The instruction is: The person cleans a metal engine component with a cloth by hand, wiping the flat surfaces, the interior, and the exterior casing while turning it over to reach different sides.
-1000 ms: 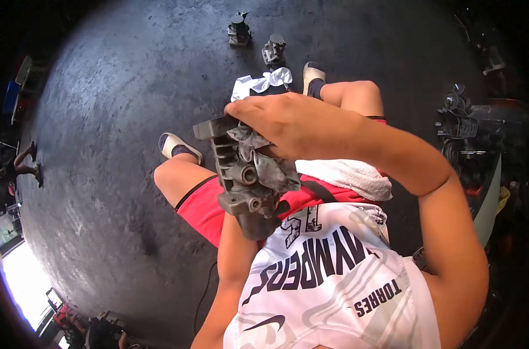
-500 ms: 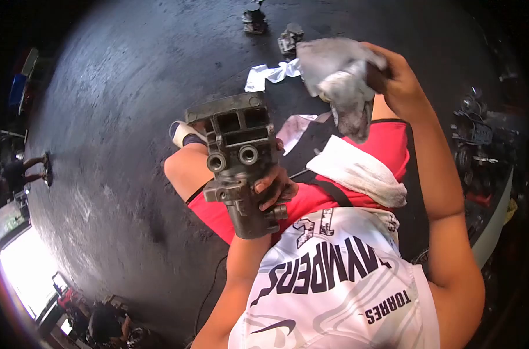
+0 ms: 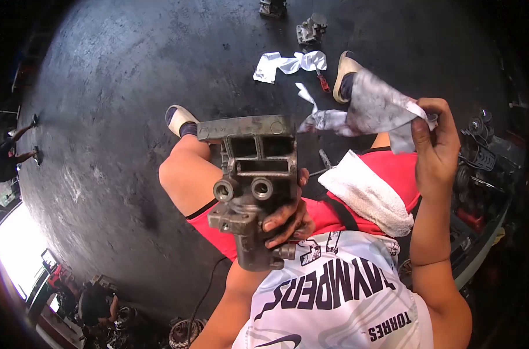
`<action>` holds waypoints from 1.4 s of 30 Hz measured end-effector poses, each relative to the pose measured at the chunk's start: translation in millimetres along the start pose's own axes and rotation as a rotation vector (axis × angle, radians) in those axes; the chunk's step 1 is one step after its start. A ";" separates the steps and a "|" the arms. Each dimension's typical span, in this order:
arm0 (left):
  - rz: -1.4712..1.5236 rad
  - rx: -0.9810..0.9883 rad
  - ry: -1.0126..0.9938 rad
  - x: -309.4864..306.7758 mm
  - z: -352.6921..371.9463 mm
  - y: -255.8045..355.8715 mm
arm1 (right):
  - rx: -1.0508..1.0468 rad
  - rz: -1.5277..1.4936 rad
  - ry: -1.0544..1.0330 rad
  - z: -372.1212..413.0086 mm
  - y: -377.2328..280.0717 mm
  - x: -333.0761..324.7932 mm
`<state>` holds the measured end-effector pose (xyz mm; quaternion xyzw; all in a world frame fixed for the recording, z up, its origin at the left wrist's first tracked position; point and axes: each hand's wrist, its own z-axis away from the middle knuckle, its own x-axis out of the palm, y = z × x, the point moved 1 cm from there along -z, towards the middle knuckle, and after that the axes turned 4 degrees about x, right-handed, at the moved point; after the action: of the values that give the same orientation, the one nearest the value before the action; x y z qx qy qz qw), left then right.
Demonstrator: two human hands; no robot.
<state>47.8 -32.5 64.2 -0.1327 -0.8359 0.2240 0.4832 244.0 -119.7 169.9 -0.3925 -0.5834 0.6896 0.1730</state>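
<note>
My left hand [image 3: 289, 224] is wrapped round a greasy grey metal housing [image 3: 258, 151], held upright over my lap. The housing has square openings near its top and two round ports on the side facing me. At the right, my right hand [image 3: 436, 142] pinches a stained grey-white cloth [image 3: 381, 104] between thumb and fingers; the cloth stretches to the left, apart from the housing. A white towel [image 3: 366, 195] lies over my right thigh.
White cloth pieces [image 3: 279, 65] and a red-handled tool [image 3: 324, 82] lie on the dark floor [image 3: 113, 145]. Beyond them stand two metal parts [image 3: 311, 30]. Machine parts [image 3: 480, 145] sit at right. A person [image 3: 96, 302] is at lower left, another person's legs [image 3: 29, 145] at far left.
The cloth has spread out and my right hand has moved down and right. The housing sits slightly lower and further right in view. My right foot has come into view.
</note>
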 end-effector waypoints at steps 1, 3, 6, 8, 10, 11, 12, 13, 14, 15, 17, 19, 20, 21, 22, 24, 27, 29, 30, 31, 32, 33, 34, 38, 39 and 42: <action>0.008 0.007 0.010 0.4 0.4 -0.7 | -0.023 0.209 -0.020 -3.0 5.0 -3.7; 0.015 0.023 0.024 1.1 0.5 -0.9 | 0.097 0.279 -0.105 -8.5 13.9 -7.9; 0.015 0.048 0.048 1.2 -0.1 -0.4 | 0.302 0.213 -0.223 -14.1 22.8 -15.8; 0.001 0.070 0.075 -0.7 -1.0 1.1 | 0.187 -0.180 -0.242 -14.0 20.9 -20.4; -0.044 0.097 0.122 -4.4 1.0 2.0 | 0.131 -0.302 -0.201 -9.7 8.8 -10.6; -0.081 0.108 0.154 -6.7 3.0 2.6 | 0.112 -0.308 -0.153 -6.1 -7.4 1.1; -0.124 0.120 0.193 -9.5 3.8 4.0 | -0.006 -0.217 -0.174 -1.0 -15.7 5.4; -0.179 0.139 0.239 -15.6 5.7 5.4 | -0.126 -0.129 -0.184 4.2 -23.8 9.7; -0.230 0.155 0.295 -19.7 8.8 5.5 | -0.235 -0.024 -0.227 8.1 -25.8 14.5; -0.293 0.169 0.360 -22.9 13.0 6.2 | -0.350 0.073 -0.260 12.1 -27.9 19.2; -0.402 0.202 0.457 -35.3 18.3 11.0 | -0.525 0.491 -0.572 14.2 -31.7 48.2; -0.486 0.216 0.519 -45.1 22.7 14.2 | -0.685 0.612 -0.599 17.9 -17.0 62.8; -0.512 0.222 0.536 -47.1 23.9 15.5 | -0.697 0.616 -0.610 19.4 -14.7 61.5; -0.535 0.225 0.544 -46.1 23.6 16.9 | -0.737 0.638 -0.616 21.0 -14.1 59.3; -0.557 0.228 0.554 -43.6 23.7 17.8 | -0.729 0.656 -0.623 21.7 -16.6 57.5; -0.598 0.229 0.570 -39.5 23.1 19.9 | -0.728 0.679 -0.634 23.5 -24.0 56.9; -0.643 0.243 0.600 -37.3 26.3 20.9 | -0.517 0.698 -0.644 36.1 -39.5 66.3; -0.658 0.265 0.606 -33.2 27.9 22.4 | -0.474 0.673 -0.585 42.4 -33.6 67.2; -0.662 0.280 0.609 -31.4 28.0 22.7 | -0.429 0.640 -0.532 45.1 -28.9 66.9; -0.657 0.297 0.613 -31.0 27.4 22.5 | -0.389 0.672 -0.481 44.3 -23.7 66.7; -0.651 0.318 0.622 -31.0 27.0 22.3 | -0.391 0.671 -0.482 41.9 -22.8 65.4; -0.637 0.344 0.635 -31.1 26.5 20.6 | -0.348 0.685 -0.503 39.7 -23.1 63.4; -0.620 0.370 0.657 -30.7 24.7 19.0 | -0.336 0.689 -0.493 39.3 -24.5 62.2; -0.668 0.460 0.839 -48.8 27.6 20.2 | -0.320 0.628 -0.454 33.9 -17.3 58.8; -0.871 0.424 0.783 -76.8 41.2 31.8 | -0.361 0.610 -0.451 34.1 -14.8 60.4; -0.446 0.449 0.455 -35.1 29.6 15.3 | -0.496 0.717 -0.374 34.9 -17.7 64.7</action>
<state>39.7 -41.9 17.5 0.1151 -0.6457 0.2557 0.7102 173.3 -93.4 165.0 -0.4678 -0.5794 0.6044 -0.2830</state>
